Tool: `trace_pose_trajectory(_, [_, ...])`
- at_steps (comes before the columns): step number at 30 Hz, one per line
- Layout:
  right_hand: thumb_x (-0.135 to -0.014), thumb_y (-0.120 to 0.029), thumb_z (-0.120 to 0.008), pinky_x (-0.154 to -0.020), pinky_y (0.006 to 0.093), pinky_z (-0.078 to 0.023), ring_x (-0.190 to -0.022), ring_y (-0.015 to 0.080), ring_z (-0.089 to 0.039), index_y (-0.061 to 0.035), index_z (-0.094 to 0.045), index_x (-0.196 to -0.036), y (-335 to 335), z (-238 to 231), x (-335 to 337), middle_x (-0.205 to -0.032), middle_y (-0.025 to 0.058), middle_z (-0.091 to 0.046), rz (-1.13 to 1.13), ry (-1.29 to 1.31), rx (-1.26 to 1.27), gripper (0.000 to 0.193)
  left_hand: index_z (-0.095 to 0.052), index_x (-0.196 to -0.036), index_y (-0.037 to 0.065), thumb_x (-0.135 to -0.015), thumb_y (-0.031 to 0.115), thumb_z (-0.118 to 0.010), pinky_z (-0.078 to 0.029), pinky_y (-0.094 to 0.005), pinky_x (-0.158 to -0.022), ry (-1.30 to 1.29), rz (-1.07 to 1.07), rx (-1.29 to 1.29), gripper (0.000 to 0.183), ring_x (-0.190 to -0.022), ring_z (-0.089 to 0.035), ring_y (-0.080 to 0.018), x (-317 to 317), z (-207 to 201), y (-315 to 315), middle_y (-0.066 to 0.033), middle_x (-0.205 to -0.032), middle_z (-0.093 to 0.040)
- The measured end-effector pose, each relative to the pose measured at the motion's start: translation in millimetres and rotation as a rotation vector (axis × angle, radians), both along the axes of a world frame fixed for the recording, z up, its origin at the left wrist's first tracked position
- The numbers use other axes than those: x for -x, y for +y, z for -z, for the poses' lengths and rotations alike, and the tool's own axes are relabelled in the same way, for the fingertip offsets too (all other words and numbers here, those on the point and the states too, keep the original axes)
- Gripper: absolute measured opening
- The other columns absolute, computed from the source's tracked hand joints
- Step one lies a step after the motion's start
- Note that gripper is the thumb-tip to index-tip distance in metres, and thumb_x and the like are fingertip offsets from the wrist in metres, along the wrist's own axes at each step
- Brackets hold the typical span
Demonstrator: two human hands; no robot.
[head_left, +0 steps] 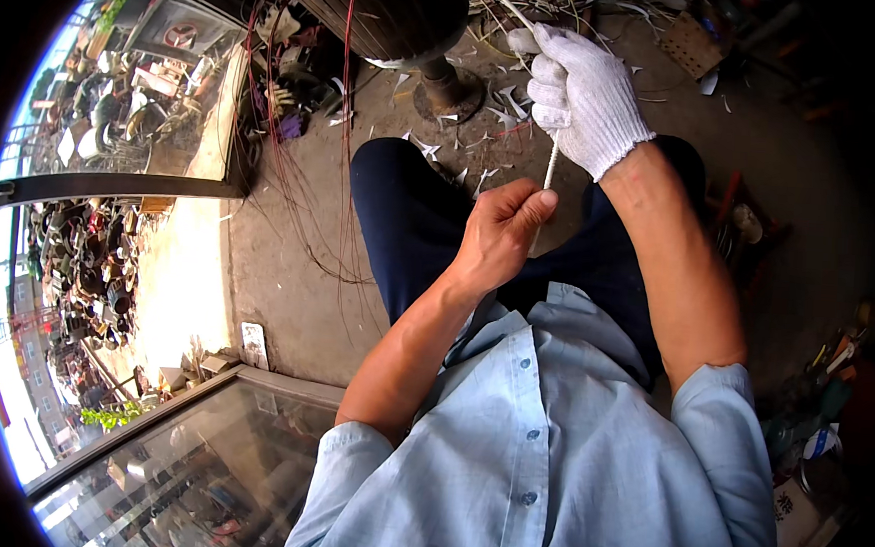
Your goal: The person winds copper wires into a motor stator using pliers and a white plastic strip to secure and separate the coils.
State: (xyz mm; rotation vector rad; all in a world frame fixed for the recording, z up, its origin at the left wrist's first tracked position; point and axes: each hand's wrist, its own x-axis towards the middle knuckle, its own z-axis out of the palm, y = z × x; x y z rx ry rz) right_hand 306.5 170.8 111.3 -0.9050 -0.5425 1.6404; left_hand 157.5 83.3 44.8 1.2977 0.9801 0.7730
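Note:
A thin white cord [551,162] runs between my two hands above my knees. My bare left hand [505,228] is closed around its lower part, thumb pressed on top. My right hand [589,97], in a white knitted glove, grips the cord higher up with fingers curled around it. Beyond the glove the cord continues toward the top edge of the view. Ahead to the left is a dark, ribbed, rounded motor-like body [388,15] with red wires [346,97] hanging from it. Part of this body is cut off by the top edge.
White paper-like scraps [427,150] litter the concrete floor [290,234] beneath the ribbed body. A round metal base [448,96] stands there. Tangled thin wires [564,1] lie at the far side. On the left are glass panels [215,470] and a sunlit doorway; tools [838,363] lie at right.

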Motion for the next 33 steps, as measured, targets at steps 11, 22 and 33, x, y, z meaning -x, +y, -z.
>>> trace_pose_trajectory(11, [-0.094, -0.029, -0.066, -0.039, 0.0189, -0.030, -0.045, 0.0041, -0.041, -0.0052, -0.068, -0.096, -27, 7, 20, -0.060, -0.0043, -0.049, 0.161, 0.026, 0.000, 0.024, -0.060, -0.078, 0.003, -0.099, 0.031, -0.060, -0.032, -0.0238, -0.053, 0.002, -0.019, -0.143, 0.035, -0.061, -0.038, -0.0042, 8, -1, 11, 0.0061, -0.065, -0.048])
trace_pose_trajectory(22, [-0.094, -0.032, -0.064, -0.030, 0.0222, -0.026, -0.034, 0.0065, -0.033, -0.0138, -0.058, -0.077, 70, -26, 2, -0.048, -0.0089, -0.037, -0.044, -0.060, -0.029, 0.025, -0.059, -0.076, 0.003, -0.099, 0.032, -0.060, -0.034, -0.0248, -0.056, 0.058, 0.001, -0.059, 0.037, -0.064, -0.040, -0.0055, 22, -12, -9, 0.0042, -0.065, -0.047])
trace_pose_trajectory(33, [-0.094, -0.035, -0.062, -0.031, 0.0277, -0.032, -0.034, 0.0132, -0.039, -0.0151, -0.051, -0.072, 155, -23, 30, -0.048, -0.0023, -0.045, -0.009, 0.100, 0.023, 0.032, -0.061, -0.078, 0.004, -0.100, 0.034, -0.060, -0.032, -0.0233, -0.054, 0.007, -0.078, -0.041, 0.037, -0.062, -0.039, -0.0045, 49, -7, -33, 0.0056, -0.065, -0.049])
